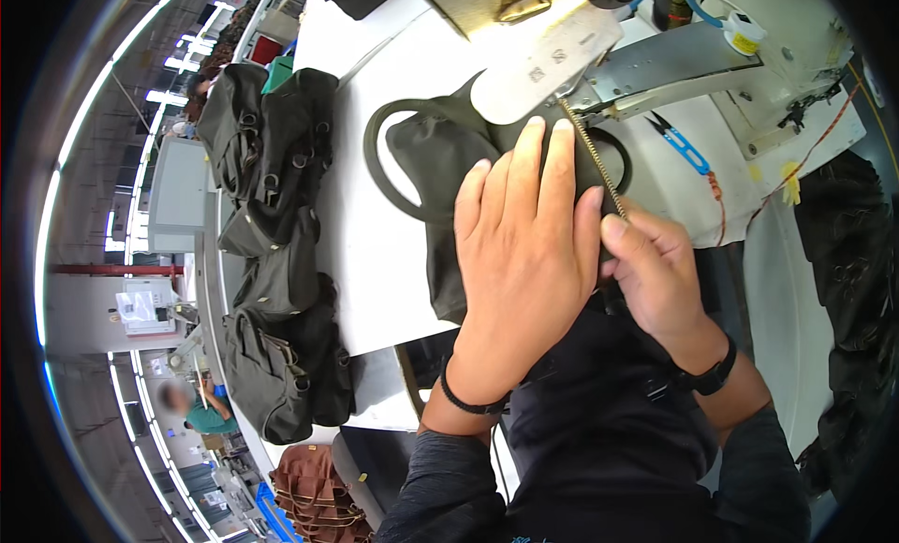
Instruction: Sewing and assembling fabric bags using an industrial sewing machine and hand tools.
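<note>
A dark olive bag (435,154) lies on the white table under the head of a sewing machine (670,80). Its loop handle (373,159) curves out to the left. A brass-toothed zipper (592,152) runs along the bag's right edge, from the needle area toward me. My left hand (520,234) rests flat on the bag, fingers stretched toward the machine. With thumb and fingers my right hand (655,271) pinches the near end of the zipper edge. What lies under the left palm is hidden.
Blue thread snips (682,142) on a cord lie right of the bag. Several dark olive bags (276,356) are heaped along the left, with a brown bag (314,491) below. Dark material (857,262) hangs at the right. A person in green (208,414) is far off left.
</note>
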A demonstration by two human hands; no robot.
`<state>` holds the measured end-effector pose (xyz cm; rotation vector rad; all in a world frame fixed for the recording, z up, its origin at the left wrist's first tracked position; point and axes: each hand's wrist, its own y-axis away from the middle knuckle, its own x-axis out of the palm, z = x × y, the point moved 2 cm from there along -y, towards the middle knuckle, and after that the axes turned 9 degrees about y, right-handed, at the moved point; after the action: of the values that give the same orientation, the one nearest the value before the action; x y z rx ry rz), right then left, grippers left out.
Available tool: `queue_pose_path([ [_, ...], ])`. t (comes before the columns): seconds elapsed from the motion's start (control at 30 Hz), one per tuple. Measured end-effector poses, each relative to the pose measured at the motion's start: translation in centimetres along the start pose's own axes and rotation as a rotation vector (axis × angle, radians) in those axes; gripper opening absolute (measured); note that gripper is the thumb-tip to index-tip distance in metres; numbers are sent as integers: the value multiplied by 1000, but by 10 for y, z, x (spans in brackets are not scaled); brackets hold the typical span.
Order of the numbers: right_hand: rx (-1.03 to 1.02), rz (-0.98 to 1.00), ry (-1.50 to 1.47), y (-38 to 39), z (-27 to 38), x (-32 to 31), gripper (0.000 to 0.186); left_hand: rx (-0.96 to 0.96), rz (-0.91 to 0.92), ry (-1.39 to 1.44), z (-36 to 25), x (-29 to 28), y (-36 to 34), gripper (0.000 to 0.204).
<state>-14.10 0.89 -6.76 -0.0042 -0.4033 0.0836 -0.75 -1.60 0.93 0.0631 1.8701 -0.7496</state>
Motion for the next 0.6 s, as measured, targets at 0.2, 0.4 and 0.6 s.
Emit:
queue_pose_path([
  [0.2,-17,-1,0,-11,3,11,27,64,-42,25,11,3,-5,47],
  [0.4,-12,5,30,-13,1,8,28,46,-46,53,12,3,-6,44],
  [0.6,-17,-9,50,-13,5,11,29,63,-41,61,16,3,-6,44],
])
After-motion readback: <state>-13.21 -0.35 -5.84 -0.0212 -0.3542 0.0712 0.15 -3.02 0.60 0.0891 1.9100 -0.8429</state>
